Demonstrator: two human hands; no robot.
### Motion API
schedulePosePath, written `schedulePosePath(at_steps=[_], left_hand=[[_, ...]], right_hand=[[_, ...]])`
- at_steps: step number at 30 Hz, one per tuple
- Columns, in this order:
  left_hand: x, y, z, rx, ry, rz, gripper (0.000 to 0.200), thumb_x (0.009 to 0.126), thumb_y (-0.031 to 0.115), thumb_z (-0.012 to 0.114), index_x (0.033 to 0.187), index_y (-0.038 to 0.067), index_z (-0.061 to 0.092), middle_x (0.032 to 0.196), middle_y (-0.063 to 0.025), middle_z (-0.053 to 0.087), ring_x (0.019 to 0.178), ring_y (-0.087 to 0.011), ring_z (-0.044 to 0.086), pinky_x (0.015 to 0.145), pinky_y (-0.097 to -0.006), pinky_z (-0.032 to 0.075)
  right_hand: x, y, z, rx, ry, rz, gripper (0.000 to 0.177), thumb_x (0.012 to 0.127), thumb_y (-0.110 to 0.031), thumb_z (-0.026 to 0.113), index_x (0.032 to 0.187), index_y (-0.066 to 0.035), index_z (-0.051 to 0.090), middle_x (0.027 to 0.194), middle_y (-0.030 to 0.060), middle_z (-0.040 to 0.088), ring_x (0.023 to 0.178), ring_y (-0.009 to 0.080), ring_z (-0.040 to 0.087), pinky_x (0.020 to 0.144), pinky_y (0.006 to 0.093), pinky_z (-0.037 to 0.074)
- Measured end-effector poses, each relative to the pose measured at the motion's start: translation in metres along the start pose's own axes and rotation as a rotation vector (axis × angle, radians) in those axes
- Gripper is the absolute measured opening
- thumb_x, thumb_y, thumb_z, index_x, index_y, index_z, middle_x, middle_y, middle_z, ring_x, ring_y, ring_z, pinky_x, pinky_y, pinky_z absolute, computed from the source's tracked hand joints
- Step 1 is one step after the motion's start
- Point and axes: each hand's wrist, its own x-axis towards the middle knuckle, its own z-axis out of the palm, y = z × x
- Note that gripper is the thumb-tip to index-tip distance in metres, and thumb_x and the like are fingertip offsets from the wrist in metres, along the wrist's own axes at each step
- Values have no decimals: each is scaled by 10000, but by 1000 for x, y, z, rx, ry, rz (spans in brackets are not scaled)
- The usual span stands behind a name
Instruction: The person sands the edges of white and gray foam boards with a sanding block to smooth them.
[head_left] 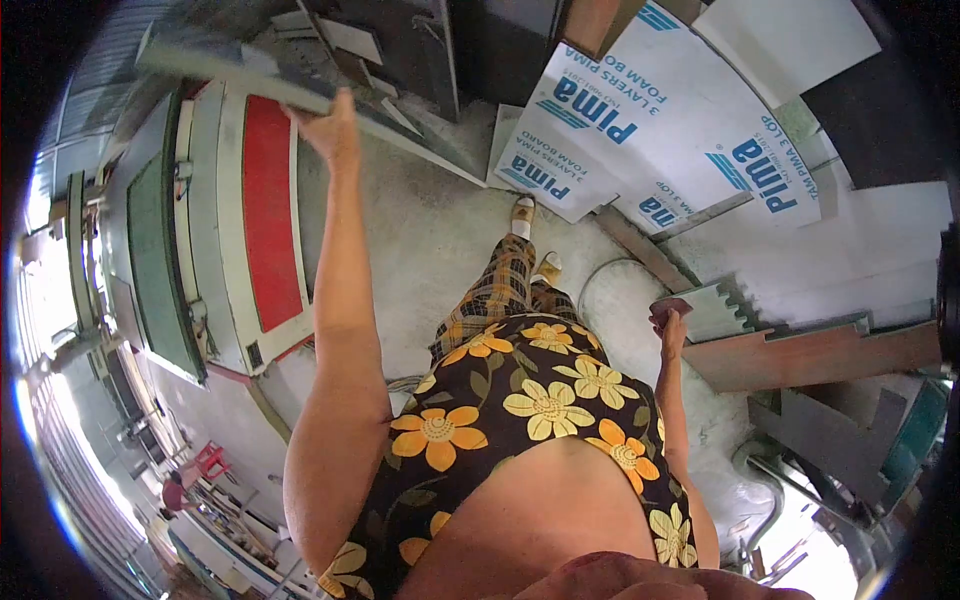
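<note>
My left hand [332,130] is stretched forward at the upper left, its thumb and fingers at the edge of a long grey board [400,135]. That board is tilted, with its far left part blurred and one corner low near the floor. Down at my right side, my right hand [674,326] is closed around a small, flat, dark reddish-brown piece [671,308] with a rounded edge. Its exact kind cannot be made out. Close to this hand are a grey strip with a notched edge [715,310] and a brown panel [800,358].
White foam boards with blue print [640,110] lean at the upper right. A pale cabinet with a red panel [268,215] stands on my left. A thin hoop or cable [590,283] lies by my feet. Another person [175,495] is far off at lower left, near a red chair [212,460].
</note>
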Motion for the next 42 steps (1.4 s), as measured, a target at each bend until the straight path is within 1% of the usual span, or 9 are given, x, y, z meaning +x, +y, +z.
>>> schedulePosePath(at_steps=[3, 6, 14, 18, 21, 23, 29, 34, 42], left_hand=[[12, 21, -57, -307, 349, -159, 451, 792, 126, 662, 1136, -127, 516, 1083, -203, 604, 915, -247, 593, 813, -349, 471], [5, 12, -100, -60, 632, -288, 349, 837, 177, 655, 972, -140, 604, 944, -208, 647, 833, -246, 616, 747, -346, 490], [18, -19, -185, -207, 520, -371, 406, 848, 235, 665, 1046, -106, 570, 989, -168, 618, 825, -208, 598, 716, -316, 504], [29, -49, -226, -414, 427, -372, 397, 843, 198, 667, 1088, -88, 543, 1006, -153, 609, 836, -192, 596, 756, -312, 500], [44, -54, -246, -573, 277, -374, 339, 858, 146, 635, 1096, -78, 544, 1018, -151, 609, 858, -198, 606, 775, -325, 502], [49, -31, -255, -689, 171, -425, 259, 875, 81, 590, 1094, -52, 561, 1030, -138, 618, 887, -205, 621, 783, -340, 507], [79, -13, -297, -714, 381, -270, 102, 880, 114, 603, 904, 16, 612, 866, -39, 626, 773, -136, 598, 718, -271, 477], [79, 1, -302, -200, 483, -146, 332, 945, 233, 508, 677, 51, 433, 645, 34, 363, 600, -82, 336, 535, -278, 295], [36, 10, -330, 302, 755, -148, 408, 970, 264, 453, 657, 15, 375, 615, -3, 320, 592, -110, 288, 519, -295, 273]], right_hand=[[-4, -18, 14, -85, -94, -91, 438, 887, -396, 450, 1057, -10, 570, 887, 105, 670, 734, 203, 682, 544, 263, 487], [7, -24, 33, -137, -147, -147, 433, 887, -380, 452, 1071, -4, 561, 865, 100, 666, 715, 197, 678, 531, 266, 480], [-8, -82, 127, -382, -223, -504, 355, 849, -293, 473, 964, 23, 586, 777, 143, 643, 719, 241, 648, 599, 353, 473], [-52, -151, 231, -621, -205, -750, 373, 816, -273, 484, 931, 69, 577, 767, 256, 600, 724, 370, 601, 678, 431, 452], [-91, -205, 331, -608, -379, -960, 359, 848, -275, 448, 1008, -7, 626, 831, 235, 627, 794, 378, 616, 731, 425, 455], [-136, -248, 395, -596, -516, -972, 330, 854, -242, 474, 1029, -4, 621, 819, 227, 631, 769, 348, 627, 702, 402, 461], [-299, -354, 518, -308, -885, -1105, 293, 838, -134, 553, 1106, -32, 614, 780, 146, 640, 666, 183, 584, 644, 323, 463], [-388, -394, 583, 54, -951, -1278, 313, 815, -113, 545, 1110, -41, 620, 772, 129, 640, 650, 168, 578, 642, 305, 466], [-477, -395, 620, 239, -1260, -1276, 346, 742, -91, 510, 1048, -1, 642, 872, 202, 661, 774, 287, 656, 730, 355, 499]])
